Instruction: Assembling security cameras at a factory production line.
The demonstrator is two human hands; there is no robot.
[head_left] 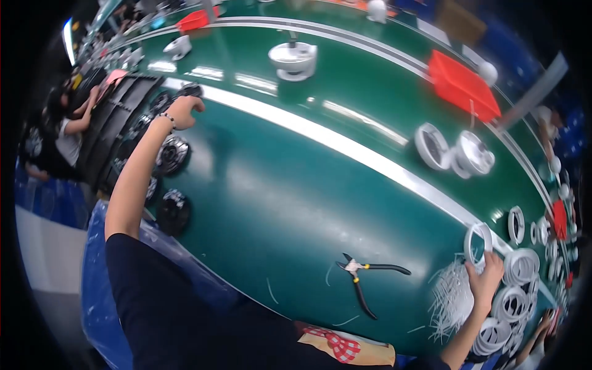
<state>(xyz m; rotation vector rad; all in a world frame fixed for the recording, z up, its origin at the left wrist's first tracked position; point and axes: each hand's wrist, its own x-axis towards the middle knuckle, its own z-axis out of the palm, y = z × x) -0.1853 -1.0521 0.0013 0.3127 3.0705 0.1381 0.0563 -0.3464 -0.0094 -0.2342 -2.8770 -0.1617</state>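
Note:
On the left, my left hand [183, 112] hovers at the edge of a group of black round parts [172, 154], just in front of one black part [191, 90]. Its fingers are loosely bent and apart, with nothing visible in them. Far to the right, my right hand [486, 282] grips a white plastic ring [470, 246] by its lower edge, holding it upright. Below that ring lies a heap of thin white plastic strips [449, 299]. Several more white rings [521, 266] are stacked beside my right wrist.
Diagonal cutters [353, 266] with black handles lie spread on the green bench [277, 203]. Beyond a white rail [320, 140], a green conveyor carries white housings [293, 60] and a red tray [462, 86]. A person [69, 126] works at far left, beside black trays [117, 120].

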